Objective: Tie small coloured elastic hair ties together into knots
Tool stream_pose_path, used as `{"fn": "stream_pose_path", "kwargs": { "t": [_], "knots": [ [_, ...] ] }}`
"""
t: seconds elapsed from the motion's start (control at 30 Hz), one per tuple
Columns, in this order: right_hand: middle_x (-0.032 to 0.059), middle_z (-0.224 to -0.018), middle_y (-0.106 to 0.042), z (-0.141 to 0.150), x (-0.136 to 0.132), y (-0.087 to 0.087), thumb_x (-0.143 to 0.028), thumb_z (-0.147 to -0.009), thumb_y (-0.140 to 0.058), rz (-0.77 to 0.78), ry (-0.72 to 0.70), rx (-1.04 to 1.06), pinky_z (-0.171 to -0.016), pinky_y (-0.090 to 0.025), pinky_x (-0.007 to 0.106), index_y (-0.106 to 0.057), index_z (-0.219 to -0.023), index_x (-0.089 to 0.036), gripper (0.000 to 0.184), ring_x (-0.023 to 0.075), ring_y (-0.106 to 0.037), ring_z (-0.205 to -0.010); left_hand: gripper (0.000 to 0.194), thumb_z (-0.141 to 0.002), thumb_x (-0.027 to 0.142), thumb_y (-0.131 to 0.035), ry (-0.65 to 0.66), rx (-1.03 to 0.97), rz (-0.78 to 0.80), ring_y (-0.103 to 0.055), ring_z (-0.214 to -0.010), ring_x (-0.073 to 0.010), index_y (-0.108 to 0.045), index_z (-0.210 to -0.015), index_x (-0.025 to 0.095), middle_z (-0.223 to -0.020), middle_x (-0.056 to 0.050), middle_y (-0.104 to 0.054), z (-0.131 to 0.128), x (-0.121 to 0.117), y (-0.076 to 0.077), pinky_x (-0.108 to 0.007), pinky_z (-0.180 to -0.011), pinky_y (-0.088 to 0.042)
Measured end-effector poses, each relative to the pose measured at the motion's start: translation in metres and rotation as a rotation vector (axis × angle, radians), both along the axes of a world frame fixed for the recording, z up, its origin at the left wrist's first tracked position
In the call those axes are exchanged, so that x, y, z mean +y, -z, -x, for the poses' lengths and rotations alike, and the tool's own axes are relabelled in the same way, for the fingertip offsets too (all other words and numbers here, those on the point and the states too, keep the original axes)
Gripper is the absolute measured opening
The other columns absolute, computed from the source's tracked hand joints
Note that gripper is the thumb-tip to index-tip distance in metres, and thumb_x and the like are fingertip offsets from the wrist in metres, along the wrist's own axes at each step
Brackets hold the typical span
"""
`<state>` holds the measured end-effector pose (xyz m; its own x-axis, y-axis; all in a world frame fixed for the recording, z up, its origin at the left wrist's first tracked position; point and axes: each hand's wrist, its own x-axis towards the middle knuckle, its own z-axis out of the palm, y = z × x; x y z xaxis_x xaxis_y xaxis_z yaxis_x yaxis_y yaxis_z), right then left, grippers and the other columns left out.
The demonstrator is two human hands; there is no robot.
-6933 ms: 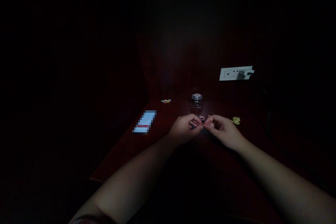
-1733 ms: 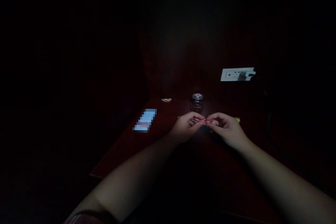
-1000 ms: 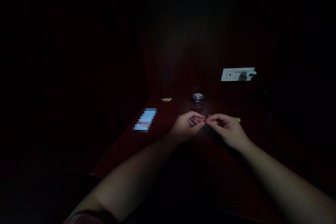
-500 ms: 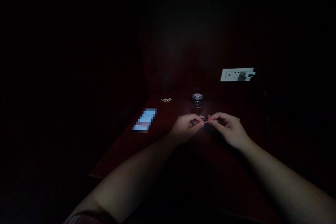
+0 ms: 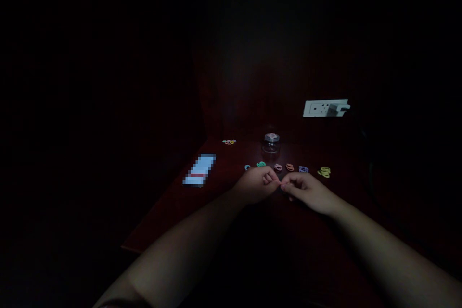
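Note:
The scene is very dark. My left hand (image 5: 257,186) and my right hand (image 5: 306,192) meet fingertip to fingertip over a dark red table (image 5: 173,207), both pinched on a small thin band (image 5: 280,185) stretched between them. Just beyond my fingers lies a row of small coloured bands: a teal one (image 5: 260,164), a pink one (image 5: 277,167), an orange one (image 5: 289,167), a purple one (image 5: 303,169) and a yellow pile (image 5: 324,172). A small glass jar (image 5: 271,142) stands behind the row.
A blurred light-blue card (image 5: 200,169) lies at the left of the table. A few more coloured bands (image 5: 228,142) sit at the back left corner. A white wall socket with a plug (image 5: 326,108) is on the back wall at right.
Both hands have drawn back toward me and lower, still pinched together. The row of coloured bands that they hid now shows beyond the fingers.

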<state>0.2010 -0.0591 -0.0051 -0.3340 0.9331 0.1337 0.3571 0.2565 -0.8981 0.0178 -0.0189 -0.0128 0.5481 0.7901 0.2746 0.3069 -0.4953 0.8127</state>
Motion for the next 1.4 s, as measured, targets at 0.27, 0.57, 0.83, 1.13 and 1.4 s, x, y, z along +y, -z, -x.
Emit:
{"fn": "stream_pose_path", "kwargs": {
  "t": [0.27,0.57,0.83,1.13,1.4],
  "knots": [
    [-0.0014,-0.061,-0.055,0.001,-0.001,0.002,-0.045,-0.077,-0.061,0.054,-0.002,-0.038,-0.049,-0.037,0.022,-0.059,-0.073,-0.015,0.030,0.0104,-0.051,-0.052,0.018,-0.075,0.031,-0.056,-0.014,0.157,0.024,-0.052,-0.055,-0.0086,-0.063,-0.082,0.015,-0.067,0.000,-0.063,0.002,0.005,0.005,-0.018,-0.048,-0.037],
    [-0.0008,-0.064,-0.057,0.003,0.001,0.003,-0.041,-0.077,-0.058,0.064,0.069,-0.024,-0.046,-0.037,0.022,-0.057,-0.075,-0.016,0.025,0.0095,-0.051,-0.050,0.019,-0.076,0.033,-0.056,-0.024,0.157,0.016,-0.052,-0.054,-0.0086,-0.062,-0.083,0.016,-0.066,0.000,-0.062,0.002,0.004,0.005,-0.018,-0.048,-0.037],
    [-0.0031,-0.059,-0.052,0.002,0.002,0.002,-0.038,-0.074,-0.062,0.020,0.081,0.019,-0.048,-0.037,0.023,-0.056,-0.074,-0.018,0.021,0.0106,-0.050,-0.051,0.026,-0.078,0.041,-0.057,-0.012,0.106,0.104,-0.055,-0.056,-0.0101,-0.061,-0.082,0.016,-0.069,-0.001,-0.063,0.001,0.003,0.004,-0.019,-0.048,-0.039],
    [-0.0029,-0.057,-0.052,0.002,0.002,0.001,-0.034,-0.076,-0.057,-0.018,0.067,0.029,-0.048,-0.035,0.023,-0.055,-0.078,-0.018,0.017,0.0112,-0.048,-0.051,0.012,-0.078,0.027,-0.058,0.022,0.011,0.031,-0.052,-0.062,-0.0093,-0.058,-0.079,0.015,-0.070,0.000,-0.058,-0.001,-0.003,-0.004,-0.020,-0.055,-0.041],
    [-0.0033,-0.056,-0.048,0.000,0.004,0.004,-0.038,-0.079,-0.057,-0.052,0.064,-0.004,-0.048,-0.032,0.023,-0.054,-0.076,-0.017,0.021,0.0104,-0.043,-0.051,0.014,-0.079,0.030,-0.059,0.018,0.024,-0.113,-0.054,-0.070,-0.0108,-0.059,-0.082,0.016,-0.078,-0.001,-0.059,0.002,-0.003,-0.006,-0.021,-0.061,-0.043]
  ]
}}
